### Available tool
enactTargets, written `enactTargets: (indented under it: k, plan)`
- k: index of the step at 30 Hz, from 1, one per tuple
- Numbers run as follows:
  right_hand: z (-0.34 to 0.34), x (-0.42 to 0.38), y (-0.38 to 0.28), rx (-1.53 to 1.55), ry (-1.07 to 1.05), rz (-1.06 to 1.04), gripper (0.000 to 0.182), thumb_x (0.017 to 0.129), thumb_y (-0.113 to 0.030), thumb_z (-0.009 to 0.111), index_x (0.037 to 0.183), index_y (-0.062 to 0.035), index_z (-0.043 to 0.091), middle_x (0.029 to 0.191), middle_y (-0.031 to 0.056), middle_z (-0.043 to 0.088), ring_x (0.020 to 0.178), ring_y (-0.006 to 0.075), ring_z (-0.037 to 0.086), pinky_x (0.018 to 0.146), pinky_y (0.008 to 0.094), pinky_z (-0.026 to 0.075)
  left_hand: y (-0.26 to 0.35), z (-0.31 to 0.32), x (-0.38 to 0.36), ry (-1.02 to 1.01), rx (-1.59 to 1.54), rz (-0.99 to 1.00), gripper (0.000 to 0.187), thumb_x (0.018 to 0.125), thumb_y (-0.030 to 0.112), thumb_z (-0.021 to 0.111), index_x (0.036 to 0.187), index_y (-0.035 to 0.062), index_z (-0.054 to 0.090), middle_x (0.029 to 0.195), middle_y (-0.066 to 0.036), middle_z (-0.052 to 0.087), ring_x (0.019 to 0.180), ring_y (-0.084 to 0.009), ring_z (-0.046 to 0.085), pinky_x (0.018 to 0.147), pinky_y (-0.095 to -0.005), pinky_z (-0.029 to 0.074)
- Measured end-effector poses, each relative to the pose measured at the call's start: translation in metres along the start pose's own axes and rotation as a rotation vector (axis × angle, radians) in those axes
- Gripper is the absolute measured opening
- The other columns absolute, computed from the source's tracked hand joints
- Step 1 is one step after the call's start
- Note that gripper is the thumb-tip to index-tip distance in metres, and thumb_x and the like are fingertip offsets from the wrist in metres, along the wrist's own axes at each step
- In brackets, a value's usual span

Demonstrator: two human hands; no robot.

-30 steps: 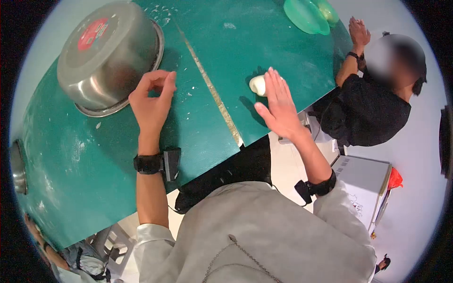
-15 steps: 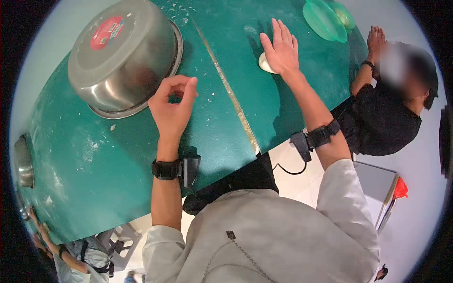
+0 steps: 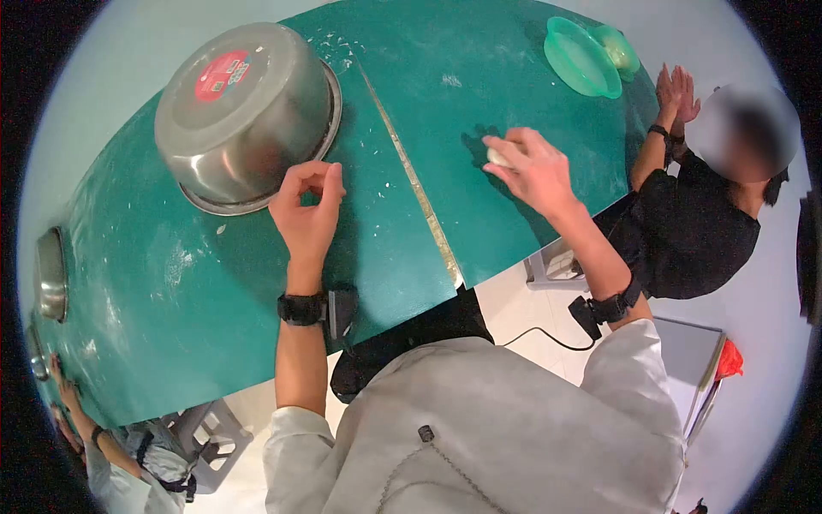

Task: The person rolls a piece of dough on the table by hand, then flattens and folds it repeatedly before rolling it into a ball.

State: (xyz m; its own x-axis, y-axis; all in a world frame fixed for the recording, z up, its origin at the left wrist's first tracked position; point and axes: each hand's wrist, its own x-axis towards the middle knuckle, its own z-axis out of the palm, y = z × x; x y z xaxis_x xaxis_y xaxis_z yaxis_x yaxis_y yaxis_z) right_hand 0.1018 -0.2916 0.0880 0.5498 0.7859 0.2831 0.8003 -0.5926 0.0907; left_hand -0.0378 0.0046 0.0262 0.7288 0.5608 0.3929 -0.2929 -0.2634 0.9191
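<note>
My right hand (image 3: pixel 539 173) is closed around a small white piece of dough (image 3: pixel 499 158), just over the green table (image 3: pixel 411 103). Part of the dough is hidden behind the fingers. Beside the large metal basin, my left hand (image 3: pixel 306 206) is held with thumb and fingers curled into a loop, and nothing shows in it. The basin (image 3: pixel 248 120) lies upside down, with a red round label on its base.
A green plastic bowl (image 3: pixel 582 64) stands at the far right, touching another green container (image 3: pixel 618 53). Metal bowls (image 3: pixel 51 274) sit at the left edge. One person (image 3: pixel 693 223) is at the right, another (image 3: pixel 128 463) at lower left. A pale strip (image 3: pixel 419 197) crosses the table.
My right hand was lying flat over the dough with fingers stretched; now its fingers are curled around it. My left hand keeps its curled shape. The view has shifted slightly.
</note>
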Motion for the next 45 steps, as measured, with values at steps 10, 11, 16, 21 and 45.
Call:
enactTargets:
  k: [10, 11, 16, 21, 45]
  plan:
    - [-0.020, -0.040, -0.005, 0.114, -0.083, 0.357, 0.017, 0.093, -0.029, 0.061, 0.090, -0.0139, 0.068, 0.095, 0.0060, 0.064, 0.078, 0.0305, 0.067, 0.064, 0.0397, 0.055, 0.003, 0.003, 0.001, -0.037, 0.076, 0.047, 0.008, 0.090, 0.005, 0.071, 0.092, 0.0017, 0.064, 0.071, -0.002, 0.064, 0.061, -0.0061, 0.060, 0.057, -0.0198, 0.046]
    - [-0.013, -0.042, -0.007, 0.132, 0.019, 0.333, 0.020, 0.092, -0.030, 0.062, 0.082, -0.0130, 0.063, 0.093, 0.0059, 0.063, 0.074, 0.0293, 0.066, 0.059, 0.0412, 0.052, 0.001, 0.001, 0.001, -0.025, 0.084, 0.004, 0.008, 0.090, 0.005, 0.071, 0.092, 0.0016, 0.064, 0.071, -0.002, 0.064, 0.061, -0.0061, 0.060, 0.057, -0.0200, 0.046]
    - [0.033, -0.009, 0.006, 0.254, 0.279, 0.312, 0.025, 0.091, -0.034, 0.062, 0.077, -0.0144, 0.066, 0.080, 0.0055, 0.063, 0.069, 0.0294, 0.065, 0.053, 0.0442, 0.051, 0.001, 0.004, 0.002, -0.016, 0.142, -0.011, 0.007, 0.090, 0.004, 0.070, 0.091, 0.0010, 0.063, 0.071, -0.002, 0.064, 0.061, -0.0071, 0.060, 0.056, -0.0204, 0.047]
    - [0.071, 0.035, 0.036, 0.199, 0.311, 0.219, 0.030, 0.091, -0.030, 0.066, 0.066, -0.0122, 0.067, 0.066, 0.0056, 0.065, 0.056, 0.0286, 0.063, 0.048, 0.0394, 0.049, 0.000, 0.003, 0.000, -0.066, 0.150, 0.002, 0.007, 0.089, 0.001, 0.070, 0.091, 0.0006, 0.063, 0.073, -0.004, 0.065, 0.061, -0.0079, 0.061, 0.056, -0.0210, 0.046]
    - [0.047, -0.033, 0.007, 0.341, 0.468, 0.150, 0.032, 0.098, -0.024, 0.046, 0.105, -0.0071, 0.073, 0.101, 0.0149, 0.072, 0.094, 0.0323, 0.070, 0.079, 0.0404, 0.056, 0.000, 0.005, -0.004, -0.028, -0.039, -0.099, 0.008, 0.092, 0.008, 0.069, 0.092, 0.0027, 0.062, 0.071, -0.003, 0.063, 0.059, -0.0074, 0.058, 0.054, -0.0207, 0.044]
